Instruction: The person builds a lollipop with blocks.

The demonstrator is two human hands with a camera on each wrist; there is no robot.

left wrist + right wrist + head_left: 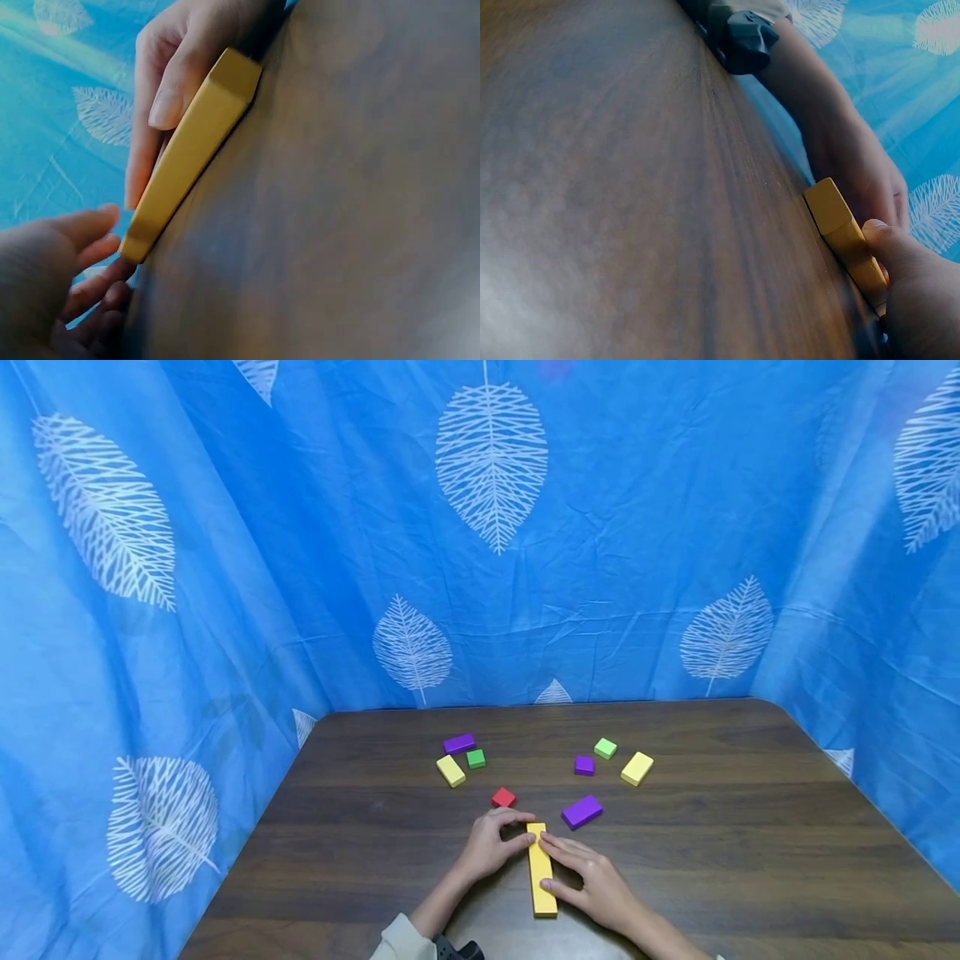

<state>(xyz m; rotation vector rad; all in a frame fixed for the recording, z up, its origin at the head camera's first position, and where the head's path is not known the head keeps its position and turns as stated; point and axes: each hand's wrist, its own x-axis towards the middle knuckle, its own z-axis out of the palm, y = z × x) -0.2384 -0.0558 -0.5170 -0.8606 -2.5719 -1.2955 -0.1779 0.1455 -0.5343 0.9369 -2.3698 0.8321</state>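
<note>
A long yellow block (542, 881) lies on the table, its length running away from me. My left hand (487, 847) is at its far end, thumb at the left edge and index finger just beyond the end. In the left wrist view the fingertips (97, 289) of that hand are right at the block's end. My right hand (596, 881) is along the block's right side, its thumb and straight fingertips touching the edge. A red block (504, 797) sits just beyond the left hand, and a purple block (582, 812) beyond the right hand.
Farther back on the left of the brown table (337, 827) lie purple (459, 743), yellow (451, 771) and green (476, 759) blocks. A small purple block (584, 766), a light green block (605, 748) and a pale yellow block (637, 769) lie back right. A blue leaf-patterned curtain (600, 527) surrounds the table.
</note>
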